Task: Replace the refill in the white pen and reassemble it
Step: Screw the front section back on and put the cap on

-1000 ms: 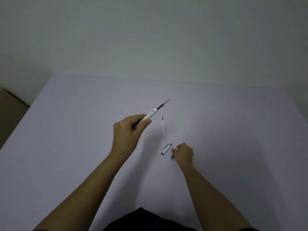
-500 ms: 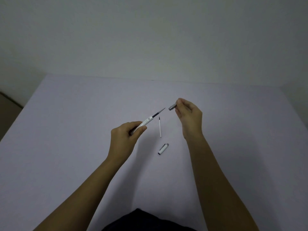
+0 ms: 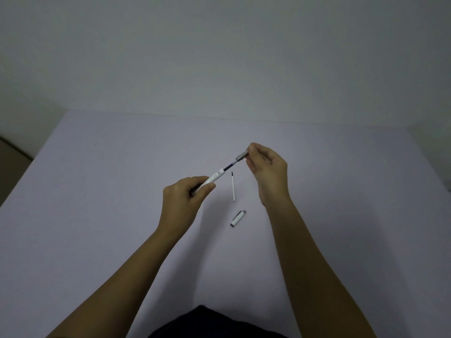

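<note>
Holding the white pen barrel [image 3: 211,179] tilted up and to the right, the left hand [image 3: 185,198] is closed around its rear end so that the dark refill [image 3: 229,166] sticking out of the front points at the right hand [image 3: 266,167]. That hand pinches a small grey tip section [image 3: 241,156] between thumb and fingertips, its open end lined up with the refill's point and just meeting it, apparently so that it can slide over and be screwed on. Both are raised above the pale table [image 3: 97,215]. A spare refill [image 3: 233,189] lies on the table below the gap between the hands, with the white cap [image 3: 238,218] nearer the person; both are well apart from the table's edges. Wide bare surface surrounds the hands on every side.
</note>
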Demonstrator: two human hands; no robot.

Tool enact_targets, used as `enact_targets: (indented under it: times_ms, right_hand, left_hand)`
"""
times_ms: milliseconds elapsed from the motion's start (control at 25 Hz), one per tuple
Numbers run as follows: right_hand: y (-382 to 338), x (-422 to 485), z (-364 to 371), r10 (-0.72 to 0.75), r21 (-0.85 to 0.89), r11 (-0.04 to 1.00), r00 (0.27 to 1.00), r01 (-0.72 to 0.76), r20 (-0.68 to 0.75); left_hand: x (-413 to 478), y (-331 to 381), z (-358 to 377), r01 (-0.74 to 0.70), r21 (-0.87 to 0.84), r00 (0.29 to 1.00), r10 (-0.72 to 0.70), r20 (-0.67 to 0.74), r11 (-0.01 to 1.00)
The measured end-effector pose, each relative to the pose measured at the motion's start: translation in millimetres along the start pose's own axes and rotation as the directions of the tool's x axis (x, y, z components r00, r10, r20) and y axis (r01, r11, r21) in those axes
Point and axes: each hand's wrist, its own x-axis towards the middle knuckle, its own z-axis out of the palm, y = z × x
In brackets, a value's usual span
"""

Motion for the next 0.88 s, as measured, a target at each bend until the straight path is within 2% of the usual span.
enact_targets:
  times_ms: [160,400,600,720,880]
  right_hand:
    - [6.7,-7.9,1.8,0.007,-0.046,0.999,0.999,-0.005,0.036]
    - [12.6,-18.2,-0.6,0.037,-0.215,0.977,0.990,-0.008,0.133]
    - [12.9,-19.3,-11.1,0.097,-0.540,0.842,0.987,-0.012,0.130]
    - [15.8,-23.0,-12.0,0.095,-0.575,0.818,0.985,0.005,0.143]
    - [8.7,-26.8,-15.8,0.055,-0.582,0.806,0.964,0.111,0.259]
  left_hand:
    - [1.0,0.9,0.1,-0.031,0.012,1.000,0.031,0.002,0.999]
    - [3.1,-2.2,-1.3,-0.094,0.056,0.996,0.094,0.004,0.994]
    - [5.2,-12.2,-8.2,-0.246,0.121,0.969,0.239,0.067,0.962]
    - [5.7,-16.7,-10.9,-0.296,0.131,0.952,0.280,0.126,0.946]
    - [3.7,-19.6,-10.6,-0.244,0.124,0.965,0.227,0.135,0.962]
